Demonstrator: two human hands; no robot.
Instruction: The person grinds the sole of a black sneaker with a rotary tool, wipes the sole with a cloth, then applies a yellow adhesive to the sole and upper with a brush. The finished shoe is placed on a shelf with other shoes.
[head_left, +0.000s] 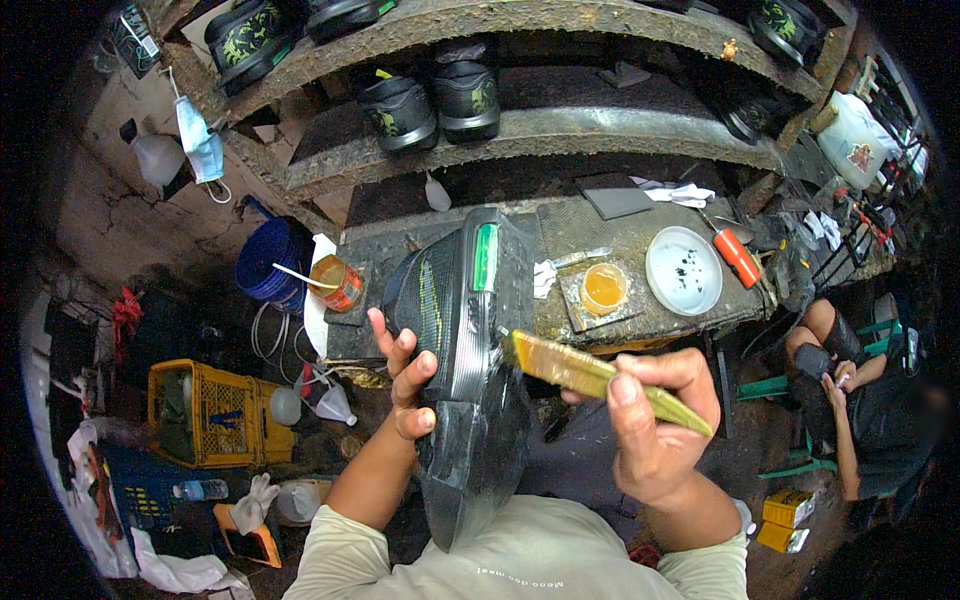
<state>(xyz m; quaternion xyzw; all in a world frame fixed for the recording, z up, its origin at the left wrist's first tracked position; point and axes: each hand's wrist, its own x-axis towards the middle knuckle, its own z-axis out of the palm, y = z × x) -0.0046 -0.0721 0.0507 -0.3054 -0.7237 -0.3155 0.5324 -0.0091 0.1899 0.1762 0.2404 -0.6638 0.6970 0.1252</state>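
A black shoe (445, 320) with green-yellow mesh and a bright green insert at its sole is held lengthwise in my left hand (405, 375), whose fingers wrap round its left side; a dark, glossy part extends toward my body. My right hand (650, 420) grips a flat yellow-green brush (560, 360), its tip at the shoe’s right-hand edge; whether it touches is unclear. On the bench (555, 225) beyond are a cup of amber liquid (604, 289), an orange tin with a stick (338, 288) and a white dish (672, 270).
Shelves (560, 135) with black shoes run across the top. Left are a blue bucket (265, 255) and yellow crate (210, 435). An orange cylinder (737, 258) lies on the bench’s right. A seated person (870, 450) is at the right, beside small yellow boxes (785, 515).
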